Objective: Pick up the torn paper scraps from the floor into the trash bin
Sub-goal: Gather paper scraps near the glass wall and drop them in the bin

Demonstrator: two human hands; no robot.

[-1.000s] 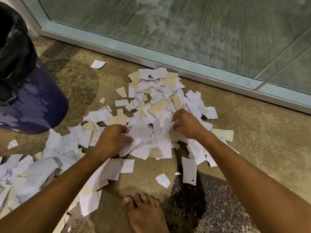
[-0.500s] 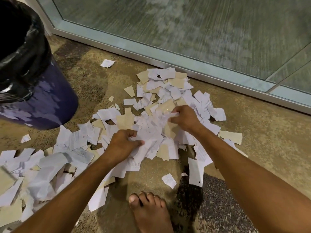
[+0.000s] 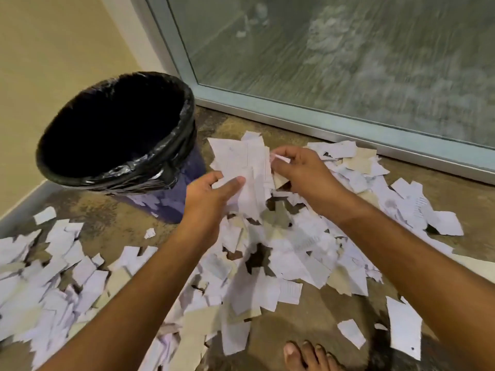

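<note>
A mottled brown floor [image 3: 334,311] meets a cream wall [image 3: 53,62] at the left. Along the far side runs a pale metal frame [image 3: 294,116] holding a large glass pane [image 3: 348,49] with dim, blurred reflections.

A bunch of torn white and tan paper scraps [image 3: 247,172], a second ago lying in the pile on the mottled brown floor [image 3: 316,314], has been lifted clear between the left hand [image 3: 211,195] and the right hand [image 3: 300,172] and carried left toward the black-lined purple trash bin [image 3: 171,191], now just beside it.
</note>
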